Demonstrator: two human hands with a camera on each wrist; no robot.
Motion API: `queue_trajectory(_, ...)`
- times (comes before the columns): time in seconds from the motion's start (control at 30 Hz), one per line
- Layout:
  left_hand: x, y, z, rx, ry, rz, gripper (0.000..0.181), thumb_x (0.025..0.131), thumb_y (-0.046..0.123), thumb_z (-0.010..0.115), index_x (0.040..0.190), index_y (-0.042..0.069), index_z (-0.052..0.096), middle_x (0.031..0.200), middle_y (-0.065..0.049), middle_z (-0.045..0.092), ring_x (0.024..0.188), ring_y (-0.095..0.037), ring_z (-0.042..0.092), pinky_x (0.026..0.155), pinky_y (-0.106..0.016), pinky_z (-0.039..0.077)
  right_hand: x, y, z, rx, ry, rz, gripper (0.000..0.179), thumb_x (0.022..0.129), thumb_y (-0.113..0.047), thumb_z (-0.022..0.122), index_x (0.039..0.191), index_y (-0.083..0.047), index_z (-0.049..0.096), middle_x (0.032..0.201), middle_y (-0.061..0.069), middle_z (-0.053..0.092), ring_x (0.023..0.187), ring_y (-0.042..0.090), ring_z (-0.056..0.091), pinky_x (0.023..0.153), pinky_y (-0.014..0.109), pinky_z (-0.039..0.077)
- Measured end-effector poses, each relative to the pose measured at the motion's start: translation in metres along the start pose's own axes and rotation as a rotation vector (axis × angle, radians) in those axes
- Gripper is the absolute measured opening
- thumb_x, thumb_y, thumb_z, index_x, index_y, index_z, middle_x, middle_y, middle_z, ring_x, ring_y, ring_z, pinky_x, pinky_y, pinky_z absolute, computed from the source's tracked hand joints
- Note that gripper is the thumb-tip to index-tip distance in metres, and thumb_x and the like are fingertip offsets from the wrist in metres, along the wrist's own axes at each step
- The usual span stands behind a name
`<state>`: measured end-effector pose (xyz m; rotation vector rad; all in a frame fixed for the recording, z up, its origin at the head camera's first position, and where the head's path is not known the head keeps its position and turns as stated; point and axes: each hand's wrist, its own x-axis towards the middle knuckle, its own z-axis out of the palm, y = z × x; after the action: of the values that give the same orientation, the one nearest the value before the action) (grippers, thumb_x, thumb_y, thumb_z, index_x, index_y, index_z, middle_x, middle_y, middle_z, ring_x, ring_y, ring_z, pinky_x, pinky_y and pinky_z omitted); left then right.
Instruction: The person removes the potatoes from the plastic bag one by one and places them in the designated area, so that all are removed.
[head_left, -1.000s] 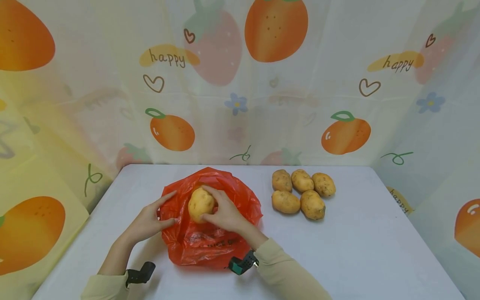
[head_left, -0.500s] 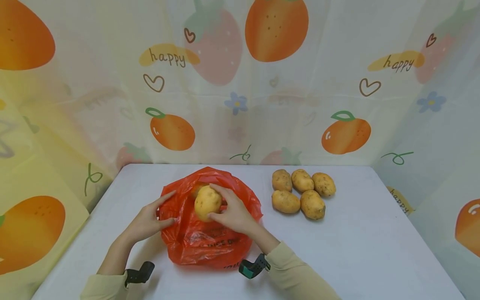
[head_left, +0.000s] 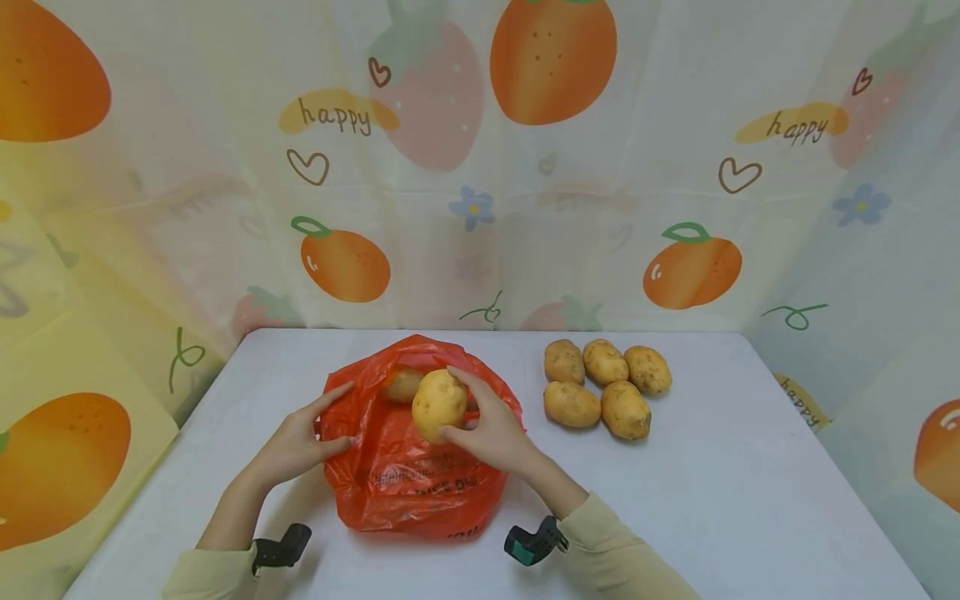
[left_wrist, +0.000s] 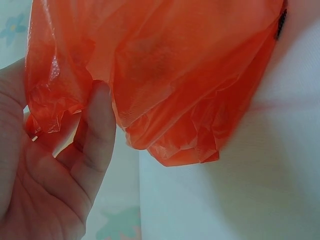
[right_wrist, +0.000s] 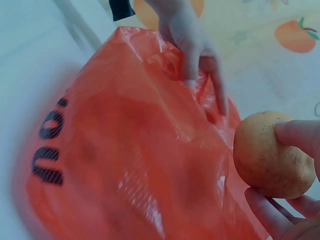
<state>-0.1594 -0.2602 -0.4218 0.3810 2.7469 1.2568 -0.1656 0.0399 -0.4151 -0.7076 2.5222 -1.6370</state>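
Observation:
A red plastic bag (head_left: 405, 492) with dark printing sits on the table, its mouth spread. My left hand (head_left: 296, 442) holds the bag's left edge, thumb and fingers apart; in the left wrist view the thumb (left_wrist: 100, 125) lies against the crinkled film. My right hand (head_left: 491, 429) grips a potato (head_left: 438, 406) over the bag's mouth, thumb on one side and fingers on the other, plain in the right wrist view, where the potato (right_wrist: 270, 155) is beside the bag. Behind it, inside the bag, another potato (head_left: 401, 385) shows partly.
To the right of the bag, several potatoes (head_left: 572, 404) lie close together in two rows on the white table (head_left: 712, 500). A fruit-patterned cloth (head_left: 525, 208) hangs behind the table and along its sides.
My right hand has moved the gripped potato rightward across the bag's mouth, uncovering the other potato inside. The left hand stays at the bag's edge.

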Motion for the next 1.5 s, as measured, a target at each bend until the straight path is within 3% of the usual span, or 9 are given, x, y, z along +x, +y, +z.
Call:
queue_trajectory(0.13,-0.001,0.001,0.000,0.000,0.003,0.003,0.075,0.079,0.025,0.072,0.143,0.022,0.033,0.127,-0.019,0.049,0.099,-0.028,0.057,0.071,-0.032,0.055,-0.008,0.001,-0.008,0.021,0.002,0.024,0.078,0.079,-0.017,0.072,0.143,-0.027,0.028,0.138,-0.004,0.038,0.108,0.019,0.052,0.081,0.031,0.052)
queue_trajectory(0.27,-0.002,0.003,-0.001,-0.010,0.002,0.000,0.075,0.079,0.024,0.072,0.143,0.022,0.033,0.128,-0.018,0.049,0.099,-0.028,0.057,0.069,-0.031,0.055,-0.017,-0.008,-0.019,0.058,0.015,0.028,0.076,0.079,-0.008,0.071,0.142,-0.020,0.030,0.137,0.004,0.040,0.108,0.024,0.053,0.082,0.039,0.052)
queue_trajectory(0.47,-0.002,0.002,-0.001,-0.012,-0.004,0.000,0.075,0.080,0.024,0.072,0.143,0.021,0.032,0.127,-0.019,0.049,0.098,-0.027,0.057,0.068,-0.030,0.055,-0.031,-0.022,-0.037,0.131,0.039,0.086,0.076,0.080,-0.003,0.069,0.143,-0.015,0.029,0.138,0.010,0.038,0.108,0.026,0.052,0.080,0.028,0.052)
queue_trajectory(0.67,0.000,-0.001,0.000,0.003,-0.001,-0.006,0.074,0.080,0.024,0.072,0.143,0.022,0.033,0.127,-0.018,0.049,0.098,-0.028,0.057,0.069,-0.030,0.055,-0.038,-0.002,-0.046,0.169,0.122,0.148,0.078,0.078,-0.004,0.071,0.141,-0.027,0.033,0.141,0.005,0.035,0.105,0.026,0.051,0.075,0.023,0.051)
queue_trajectory(0.83,0.000,-0.002,0.000,0.006,-0.003,0.000,0.074,0.080,0.024,0.072,0.143,0.021,0.033,0.126,-0.019,0.049,0.097,-0.028,0.057,0.069,-0.029,0.055,-0.046,0.017,-0.054,0.166,0.148,0.141,0.078,0.078,-0.008,0.072,0.140,-0.033,0.031,0.142,-0.001,0.033,0.107,0.026,0.052,0.079,0.023,0.051)
queue_trajectory(1.17,-0.001,-0.002,-0.001,-0.008,-0.007,-0.002,0.074,0.080,0.024,0.072,0.143,0.022,0.033,0.127,-0.019,0.048,0.097,-0.028,0.057,0.069,-0.030,0.055,-0.065,0.035,-0.071,0.115,0.135,0.067,0.079,0.079,-0.009,0.071,0.144,-0.022,0.027,0.146,0.008,0.027,0.112,0.034,0.051,0.085,0.027,0.050)
queue_trajectory(1.5,-0.001,-0.003,0.000,-0.006,-0.004,-0.029,0.075,0.079,0.026,0.072,0.143,0.023,0.033,0.127,-0.017,0.049,0.098,-0.028,0.056,0.069,-0.029,0.055,-0.085,0.048,-0.084,0.108,0.104,0.053,0.080,0.078,-0.008,0.072,0.144,-0.017,0.028,0.144,0.007,0.029,0.103,0.032,0.053,0.075,0.024,0.053)
